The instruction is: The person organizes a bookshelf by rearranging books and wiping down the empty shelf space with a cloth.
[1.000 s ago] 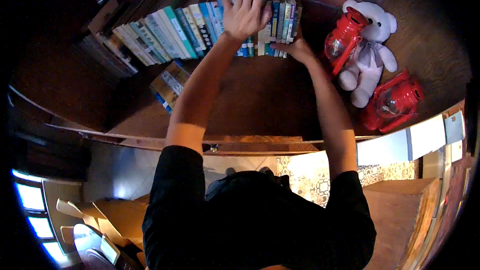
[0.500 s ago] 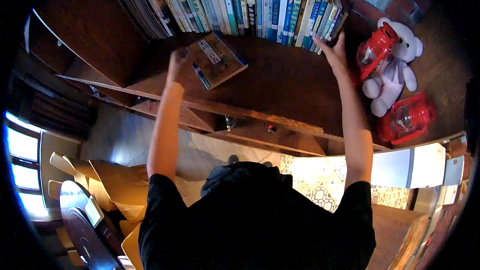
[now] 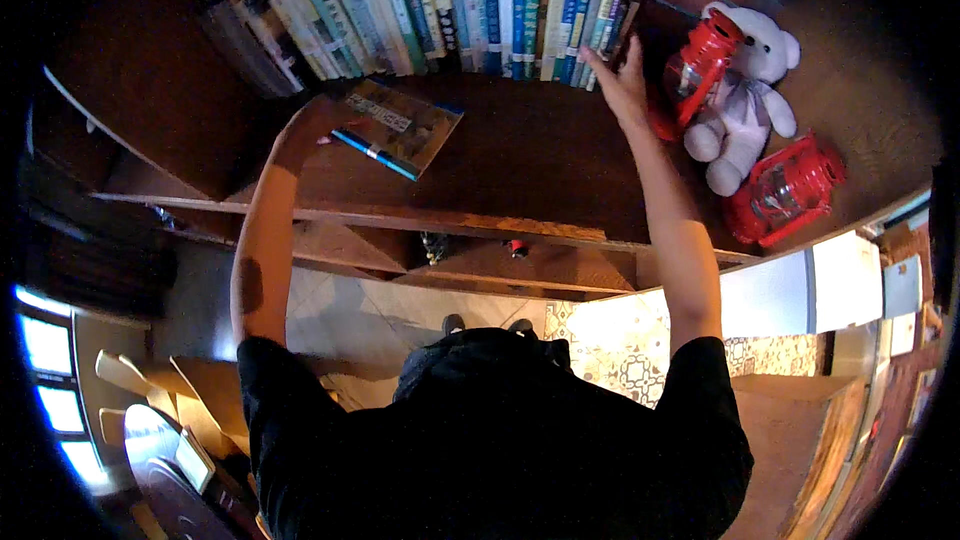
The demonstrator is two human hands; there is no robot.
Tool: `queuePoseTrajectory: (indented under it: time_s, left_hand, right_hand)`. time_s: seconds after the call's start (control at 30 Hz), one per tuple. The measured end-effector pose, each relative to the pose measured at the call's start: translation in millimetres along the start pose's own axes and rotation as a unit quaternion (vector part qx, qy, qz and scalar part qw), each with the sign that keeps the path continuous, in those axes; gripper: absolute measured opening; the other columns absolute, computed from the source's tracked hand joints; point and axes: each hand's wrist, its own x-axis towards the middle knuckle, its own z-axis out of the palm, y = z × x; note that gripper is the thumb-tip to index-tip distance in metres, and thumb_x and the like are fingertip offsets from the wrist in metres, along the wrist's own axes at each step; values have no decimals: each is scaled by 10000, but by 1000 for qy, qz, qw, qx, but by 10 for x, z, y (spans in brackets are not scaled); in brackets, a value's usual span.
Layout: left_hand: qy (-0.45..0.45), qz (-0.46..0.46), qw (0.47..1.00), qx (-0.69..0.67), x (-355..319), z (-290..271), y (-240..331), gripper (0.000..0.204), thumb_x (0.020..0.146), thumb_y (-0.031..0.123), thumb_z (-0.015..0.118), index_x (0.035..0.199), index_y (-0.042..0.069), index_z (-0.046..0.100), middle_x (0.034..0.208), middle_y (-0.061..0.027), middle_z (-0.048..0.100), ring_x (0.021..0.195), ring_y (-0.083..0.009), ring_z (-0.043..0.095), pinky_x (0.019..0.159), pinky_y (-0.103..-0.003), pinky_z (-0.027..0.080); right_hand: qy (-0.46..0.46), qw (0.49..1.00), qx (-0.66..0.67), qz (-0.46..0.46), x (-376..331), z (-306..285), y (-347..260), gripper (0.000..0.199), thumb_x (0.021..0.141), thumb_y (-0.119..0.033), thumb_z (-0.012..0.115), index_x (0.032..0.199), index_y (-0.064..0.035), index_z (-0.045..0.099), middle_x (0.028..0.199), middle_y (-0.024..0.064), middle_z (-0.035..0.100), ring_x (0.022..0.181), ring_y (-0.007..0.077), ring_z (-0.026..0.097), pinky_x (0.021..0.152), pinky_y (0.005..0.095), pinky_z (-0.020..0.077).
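Beside the left end of the loose books, my left hand (image 3: 312, 125) grips the edge of a brown-covered book (image 3: 400, 125). The book is tilted so that a bright blue spine edge shows along its near side; whether a second book lies under it I cannot tell. Most of my left fingers are in shadow. At the right end of a row of upright books (image 3: 490, 25), my right hand (image 3: 624, 85) is open, thumb and fingers apart. Its thumb is by the last spines and its fingers reach up along the end book.
A white teddy bear (image 3: 745, 110) sits right of my right hand, with one red lantern (image 3: 705, 60) leaning on it and another red lantern (image 3: 785, 190) nearer. Dark thin volumes (image 3: 245, 50) stand at the row's left end. The wooden shelf (image 3: 530, 160) has a front edge before me.
The view has shifted, so the whole scene sits further left. My left hand has turned the brown book, and its blue spine edge now faces me. My right hand stays by the row's end.
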Motion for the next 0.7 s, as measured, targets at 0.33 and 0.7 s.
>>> queuePoseTrajectory:
  time_s: [0.33, 0.7]
  left_hand:
    - [196, 447, 846, 216, -349, 1014, 1345, 331, 794, 126, 651, 1083, 15, 533, 835, -228, 658, 750, -404, 657, 652, -445, 526]
    - [114, 454, 854, 228, 809, 2277, 3074, 610, 812, 179, 608, 1343, -32, 393, 1253, -331, 449, 1022, -416, 552, 739, -460, 507]
  right_hand:
    - [77, 980, 181, 15, -233, -33, -268, 810, 888, -368, 640, 1426, 73, 226, 1431, 290, 339, 1330, 378, 359, 1092, 404, 297]
    - [-56, 992, 87, 70, -127, -77, 26, 809, 816, -164, 679, 1462, 22, 229, 1364, 171, 468, 1224, 236, 477, 1012, 337, 375]
